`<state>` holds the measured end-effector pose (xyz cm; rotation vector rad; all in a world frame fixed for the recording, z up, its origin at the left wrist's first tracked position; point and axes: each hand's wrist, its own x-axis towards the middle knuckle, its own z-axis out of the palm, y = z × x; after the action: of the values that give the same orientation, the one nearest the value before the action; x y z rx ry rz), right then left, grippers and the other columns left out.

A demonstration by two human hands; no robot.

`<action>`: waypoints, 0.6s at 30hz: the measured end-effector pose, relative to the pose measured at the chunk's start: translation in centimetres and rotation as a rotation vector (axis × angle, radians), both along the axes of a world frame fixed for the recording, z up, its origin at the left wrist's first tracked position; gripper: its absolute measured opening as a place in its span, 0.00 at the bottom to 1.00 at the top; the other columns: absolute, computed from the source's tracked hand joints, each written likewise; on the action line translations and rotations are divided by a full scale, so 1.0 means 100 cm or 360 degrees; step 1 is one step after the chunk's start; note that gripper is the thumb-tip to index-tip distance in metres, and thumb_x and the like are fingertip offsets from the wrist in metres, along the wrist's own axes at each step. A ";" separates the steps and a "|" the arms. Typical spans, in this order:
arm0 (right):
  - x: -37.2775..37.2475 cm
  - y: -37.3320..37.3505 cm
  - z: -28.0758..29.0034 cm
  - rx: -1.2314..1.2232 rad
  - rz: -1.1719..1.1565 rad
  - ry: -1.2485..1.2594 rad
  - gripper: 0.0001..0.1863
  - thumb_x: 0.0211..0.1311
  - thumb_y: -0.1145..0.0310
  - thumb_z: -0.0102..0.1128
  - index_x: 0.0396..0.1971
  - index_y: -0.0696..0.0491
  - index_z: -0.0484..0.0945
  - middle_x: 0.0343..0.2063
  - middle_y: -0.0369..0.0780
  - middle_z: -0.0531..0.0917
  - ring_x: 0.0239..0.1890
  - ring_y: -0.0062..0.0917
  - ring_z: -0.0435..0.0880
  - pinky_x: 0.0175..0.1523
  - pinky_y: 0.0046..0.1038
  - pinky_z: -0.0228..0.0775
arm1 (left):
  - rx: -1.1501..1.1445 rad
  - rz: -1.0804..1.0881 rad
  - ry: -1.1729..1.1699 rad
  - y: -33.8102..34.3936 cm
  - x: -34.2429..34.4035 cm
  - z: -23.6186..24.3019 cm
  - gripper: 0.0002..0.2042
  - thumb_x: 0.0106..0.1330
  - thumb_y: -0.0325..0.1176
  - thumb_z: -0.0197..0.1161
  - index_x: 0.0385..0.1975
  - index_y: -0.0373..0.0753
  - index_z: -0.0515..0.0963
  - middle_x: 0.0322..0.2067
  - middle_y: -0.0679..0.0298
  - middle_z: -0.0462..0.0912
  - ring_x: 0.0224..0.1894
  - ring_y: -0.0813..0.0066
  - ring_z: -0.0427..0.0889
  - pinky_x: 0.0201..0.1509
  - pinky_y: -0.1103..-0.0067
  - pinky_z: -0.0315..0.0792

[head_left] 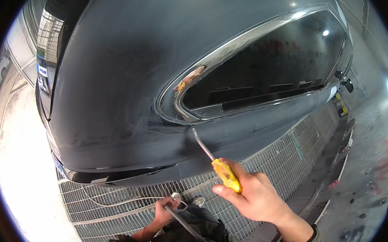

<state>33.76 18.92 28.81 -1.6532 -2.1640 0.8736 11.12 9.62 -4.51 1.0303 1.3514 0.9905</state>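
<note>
My right hand [260,195] is wrapped round the yellow handle of a screwdriver [227,175]. Its metal shaft bends slightly, and the tip points at the car body [115,88] just below the rear lower corner of the side window. I cannot tell whether the tip touches the panel. Bright metal trim [181,82] frames the dark side window [269,68], and the hand's colours reflect in it. Lower down, close to my body, my left hand [164,212] is closed on a grey hose [186,226] that runs off to the lower right.
Under the car's side lies a metal floor grating [286,159]. A thin pale hose [125,201] crosses it near my shoe. Cables and small items lie along the floor strip at right, below a grey, stained wall [367,146]. Bright light floods the left floor.
</note>
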 end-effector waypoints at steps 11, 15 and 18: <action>0.011 0.006 0.003 -0.0041 -0.0127 0.0068 0.35 0.73 0.48 0.60 0.60 0.67 0.71 0.22 0.51 0.85 0.25 0.46 0.88 0.31 0.39 0.80 | -0.0005 -0.0008 -0.0021 0.004 0.007 -0.010 0.20 0.66 0.35 0.74 0.16 0.37 0.72 0.14 0.75 0.65 0.22 0.88 0.60 0.24 0.80 0.55; 0.007 0.011 0.004 -0.0045 -0.0097 0.0028 0.34 0.73 0.49 0.60 0.60 0.66 0.71 0.23 0.51 0.85 0.25 0.47 0.88 0.32 0.40 0.80 | 0.0014 -0.0025 0.0015 0.005 0.006 -0.011 0.20 0.67 0.35 0.74 0.16 0.37 0.72 0.14 0.76 0.65 0.22 0.88 0.60 0.23 0.80 0.55; 0.007 0.013 0.004 -0.0072 -0.0110 0.0030 0.33 0.73 0.49 0.60 0.61 0.65 0.71 0.23 0.51 0.85 0.25 0.46 0.88 0.32 0.39 0.80 | 0.0032 -0.0022 0.0040 0.007 0.007 -0.004 0.21 0.67 0.35 0.74 0.15 0.37 0.71 0.13 0.75 0.65 0.21 0.87 0.60 0.23 0.79 0.55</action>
<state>34.48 20.17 29.22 -1.7235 -2.0761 0.9210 11.86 10.29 -4.89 1.0690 1.3554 0.9853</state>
